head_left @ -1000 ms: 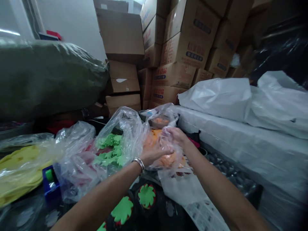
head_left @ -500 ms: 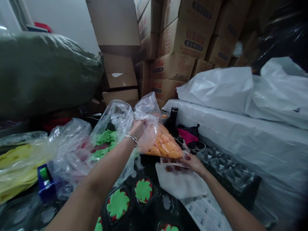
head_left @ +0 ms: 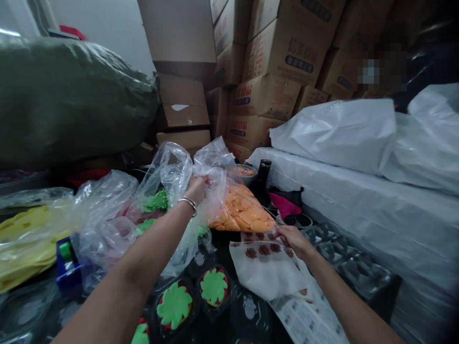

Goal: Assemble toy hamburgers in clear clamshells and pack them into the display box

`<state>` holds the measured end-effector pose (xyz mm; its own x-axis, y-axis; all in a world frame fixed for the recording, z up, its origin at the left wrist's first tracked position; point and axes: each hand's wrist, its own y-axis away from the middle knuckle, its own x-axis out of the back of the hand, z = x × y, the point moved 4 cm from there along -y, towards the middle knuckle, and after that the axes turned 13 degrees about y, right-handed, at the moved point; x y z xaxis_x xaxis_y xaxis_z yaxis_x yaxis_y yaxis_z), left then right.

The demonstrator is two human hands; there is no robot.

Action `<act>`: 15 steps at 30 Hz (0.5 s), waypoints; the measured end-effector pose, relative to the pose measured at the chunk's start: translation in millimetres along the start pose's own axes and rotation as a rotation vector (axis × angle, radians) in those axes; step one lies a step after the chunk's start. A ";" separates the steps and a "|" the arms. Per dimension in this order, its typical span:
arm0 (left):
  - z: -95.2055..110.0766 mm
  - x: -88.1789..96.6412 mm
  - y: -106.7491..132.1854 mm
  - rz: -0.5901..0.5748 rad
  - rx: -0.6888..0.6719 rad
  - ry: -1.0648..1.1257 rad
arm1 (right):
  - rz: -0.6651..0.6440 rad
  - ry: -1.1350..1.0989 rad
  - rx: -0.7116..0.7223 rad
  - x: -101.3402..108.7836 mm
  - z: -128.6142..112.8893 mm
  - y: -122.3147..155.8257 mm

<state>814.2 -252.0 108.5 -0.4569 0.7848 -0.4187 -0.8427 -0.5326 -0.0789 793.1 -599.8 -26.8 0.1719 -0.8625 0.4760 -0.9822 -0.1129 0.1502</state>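
Observation:
My left hand [head_left: 198, 188], a silver bangle on its wrist, is closed on the gathered top of a clear plastic bag of orange pieces [head_left: 244, 212] and holds it up. My right hand [head_left: 292, 239] pinches the far edge of a white printed bag [head_left: 267, 267] lying flat below the orange bag. To the left stands an open clear bag of green leaf-shaped pieces [head_left: 156, 203]. In front of me, black plastic trays hold round pieces topped with green leaves [head_left: 214, 286].
A yellow-filled bag [head_left: 25, 243] and a blue tape dispenser [head_left: 66, 267] lie at left. An empty black tray [head_left: 353, 263] sits at right beside white sacks [head_left: 340, 134]. A dark bottle [head_left: 263, 174] and small bowl [head_left: 246, 173] stand behind. Stacked cardboard boxes [head_left: 272, 62] fill the back.
Both hands were in the orange bag's mouth. My left hand then gathered and lifted its top, while my right hand dropped to the white printed bag and took its edge.

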 end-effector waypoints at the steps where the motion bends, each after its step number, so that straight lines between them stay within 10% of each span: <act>1: 0.0 0.3 4.6 -0.026 0.008 -0.030 | 0.016 -0.009 0.017 -2.0 -6.5 -2.6; 10: 37.2 42.2 10.7 -0.055 -0.119 -0.230 | 0.105 -0.039 0.520 -93.3 -239.8 -79.1; 15: 49.1 98.6 -2.6 0.070 -0.151 -0.414 | 0.177 0.139 0.703 -171.7 -258.5 -58.0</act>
<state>757.3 -157.7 111.8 -0.6127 0.7896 -0.0325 -0.7688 -0.6050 -0.2073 840.1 -317.6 106.8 -0.0314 -0.8320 0.5540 -0.8047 -0.3077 -0.5078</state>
